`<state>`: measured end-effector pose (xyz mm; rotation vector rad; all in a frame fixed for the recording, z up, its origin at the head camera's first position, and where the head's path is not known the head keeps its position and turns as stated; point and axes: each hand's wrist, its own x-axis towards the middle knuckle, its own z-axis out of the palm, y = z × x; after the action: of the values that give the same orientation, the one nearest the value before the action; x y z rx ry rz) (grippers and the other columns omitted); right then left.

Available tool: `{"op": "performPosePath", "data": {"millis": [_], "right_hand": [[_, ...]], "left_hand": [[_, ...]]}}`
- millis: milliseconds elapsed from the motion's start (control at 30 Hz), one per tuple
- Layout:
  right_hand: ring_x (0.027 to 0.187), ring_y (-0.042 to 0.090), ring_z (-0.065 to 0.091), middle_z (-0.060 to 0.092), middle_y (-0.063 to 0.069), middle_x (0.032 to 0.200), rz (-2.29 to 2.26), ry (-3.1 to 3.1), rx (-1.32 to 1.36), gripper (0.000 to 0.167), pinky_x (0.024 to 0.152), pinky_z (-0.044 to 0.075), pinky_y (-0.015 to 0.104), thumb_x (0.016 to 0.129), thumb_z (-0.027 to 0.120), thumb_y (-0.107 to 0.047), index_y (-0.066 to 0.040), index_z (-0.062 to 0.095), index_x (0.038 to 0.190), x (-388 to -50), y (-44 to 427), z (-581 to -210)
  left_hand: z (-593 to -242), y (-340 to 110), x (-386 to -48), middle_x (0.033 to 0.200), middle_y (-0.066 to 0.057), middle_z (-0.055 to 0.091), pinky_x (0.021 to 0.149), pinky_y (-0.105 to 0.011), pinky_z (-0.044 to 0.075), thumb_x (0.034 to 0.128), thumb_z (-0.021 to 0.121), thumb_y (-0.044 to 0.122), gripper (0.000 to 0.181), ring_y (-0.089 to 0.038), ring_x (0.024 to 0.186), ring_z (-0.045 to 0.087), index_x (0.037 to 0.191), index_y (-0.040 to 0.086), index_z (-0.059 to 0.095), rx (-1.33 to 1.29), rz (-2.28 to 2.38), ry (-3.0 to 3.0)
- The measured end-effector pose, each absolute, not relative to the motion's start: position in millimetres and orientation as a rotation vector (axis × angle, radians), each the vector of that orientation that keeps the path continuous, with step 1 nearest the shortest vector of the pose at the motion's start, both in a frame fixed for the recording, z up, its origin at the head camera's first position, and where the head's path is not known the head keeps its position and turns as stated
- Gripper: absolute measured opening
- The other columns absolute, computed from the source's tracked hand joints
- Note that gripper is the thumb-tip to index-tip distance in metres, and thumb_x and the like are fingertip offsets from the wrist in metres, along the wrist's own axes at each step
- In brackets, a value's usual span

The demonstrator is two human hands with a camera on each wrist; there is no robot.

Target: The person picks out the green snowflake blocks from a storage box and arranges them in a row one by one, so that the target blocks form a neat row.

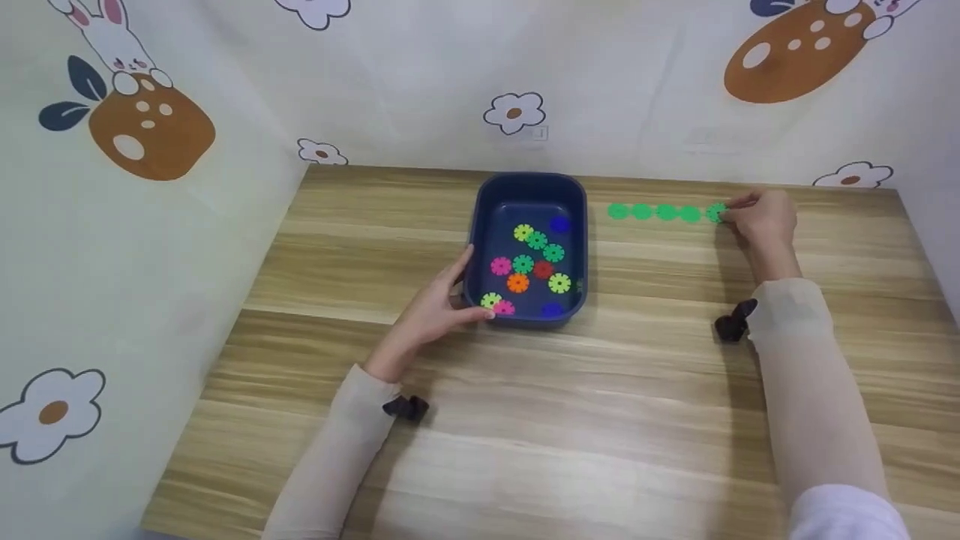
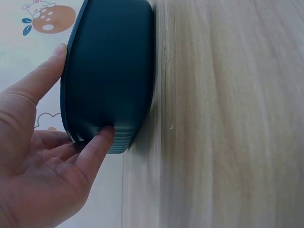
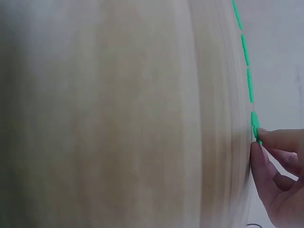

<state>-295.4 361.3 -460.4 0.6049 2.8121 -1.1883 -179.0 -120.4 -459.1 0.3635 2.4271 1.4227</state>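
Our right grip (image 1: 765,217) had a green disc (image 1: 715,213) pinched between thumb and finger, at the right end of a line of four green discs (image 1: 666,212) on the far part of the surface (image 1: 600,420). Four were laid out, then, and we judged the fifth nearly placed. Well to the left, our left grip (image 1: 431,307) held the blue box (image 1: 529,186) at its near left corner. Three more greens (image 1: 553,253) lay inside among discs of other colours, so we reckoned the line was probably unfinished.
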Motion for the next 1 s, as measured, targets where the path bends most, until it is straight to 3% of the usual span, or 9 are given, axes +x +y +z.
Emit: {"op": "performPosePath", "data": {"millis": [100, 167, 233, 333, 400, 500, 700, 1000], "right_hand": [[0.102, 0.027, 0.055, 0.07, 0.011, 0.1, -1.137, 2.847, 0.581, 0.025, 0.091, 0.047, 0.034, 0.091, 0.069, -0.011, 0.002, 0.071, 0.112, -295.9, 361.1, -457.9], [0.105, 0.029, 0.054, 0.07, 0.014, 0.107, -1.146, 2.856, 0.569, 0.02, 0.096, 0.045, 0.037, 0.091, 0.069, -0.01, 0.0, 0.074, 0.108, -295.8, 362.4, -457.5], [0.101, 0.022, 0.057, 0.073, 0.005, 0.097, -1.22, 2.833, 0.582, 0.019, 0.093, 0.048, 0.029, 0.091, 0.07, -0.011, -0.002, 0.074, 0.107, -294.7, 364.5, -458.0], [0.085, 0.005, 0.059, 0.068, -0.015, 0.078, -1.442, 2.701, 0.644, 0.02, 0.076, 0.053, 0.014, 0.089, 0.073, -0.011, -0.004, 0.073, 0.109, -291.1, 367.1, -460.5], [0.077, -0.003, 0.059, 0.063, -0.021, 0.071, -1.592, 2.599, 0.682, 0.025, 0.071, 0.055, 0.01, 0.089, 0.074, -0.01, -0.004, 0.07, 0.113, -288.3, 367.1, -461.4], [0.073, -0.003, 0.064, 0.065, -0.019, 0.074, -1.758, 2.499, 0.689, 0.027, 0.073, 0.058, 0.013, 0.09, 0.073, -0.01, -0.001, 0.069, 0.115, -286.5, 363.2, -458.4], [0.066, -0.003, 0.067, 0.065, -0.02, 0.069, -1.748, 2.614, 0.478, 0.025, 0.068, 0.058, 0.013, 0.093, 0.069, -0.011, 0.004, 0.069, 0.113, -286.2, 341.9, -445.8], [0.068, 0.001, 0.07, 0.069, -0.011, 0.073, -1.934, 2.513, 0.171, 0.021, 0.067, 0.059, 0.015, 0.09, 0.072, -0.005, 0.007, 0.069, 0.106, -283.3, 280.3, -422.6]], "left_hand": [[-458.7, -120.5, -179.5, 0.167, -0.013, 0.016, 0.112, -0.041, 0.045, 0.0811, 0.084, 0.026, 0.107, -0.032, 0.148, 0.036, 0.162, 0.019, 0.014, 0.363, 1.43, 2.428], [-458.6, -120.5, -179.8, 0.167, -0.013, 0.016, 0.112, -0.041, 0.045, 0.081, 0.084, 0.026, 0.107, -0.032, 0.148, 0.036, 0.162, 0.019, 0.014, 0.364, 1.438, 2.428], [-458.5, -120.5, -179.9, 0.167, -0.013, 0.017, 0.113, -0.041, 0.044, 0.0807, 0.084, 0.027, 0.107, -0.032, 0.148, 0.036, 0.162, 0.019, 0.015, 0.366, 1.438, 2.436], [-459.1, -120.7, -179.4, 0.168, -0.013, 0.015, 0.111, -0.039, 0.046, 0.0808, 0.084, 0.027, 0.107, -0.032, 0.148, 0.035, 0.162, 0.02, 0.014, 0.364, 1.438, 2.424], [-459.1, -121.1, -178.7, 0.168, -0.013, 0.015, 0.107, -0.039, 0.05, 0.0809, 0.084, 0.027, 0.108, -0.032, 0.148, 0.035, 0.162, 0.021, 0.013, 0.354, 1.428, 2.42], [-458.6, -121.1, -178.7, 0.168, -0.013, 0.014, 0.102, -0.039, 0.054, 0.081, 0.084, 0.028, 0.108, -0.032, 0.148, 0.036, 0.162, 0.021, 0.013, 0.348, 1.417, 2.426], [-460.7, -120.8, -180.4, 0.168, -0.013, 0.014, 0.11, -0.039, 0.047, 0.0809, 0.084, 0.024, 0.108, -0.033, 0.148, 0.035, 0.162, 0.019, 0.013, 0.365, 1.45, 2.415], [-461.1, -121.0, -178.9, 0.167, -0.013, 0.017, 0.113, -0.038, 0.044, 0.0803, 0.085, 0.026, 0.108, -0.032, 0.146, 0.038, 0.161, 0.018, 0.015, 0.36, 1.451, 2.428]]}}
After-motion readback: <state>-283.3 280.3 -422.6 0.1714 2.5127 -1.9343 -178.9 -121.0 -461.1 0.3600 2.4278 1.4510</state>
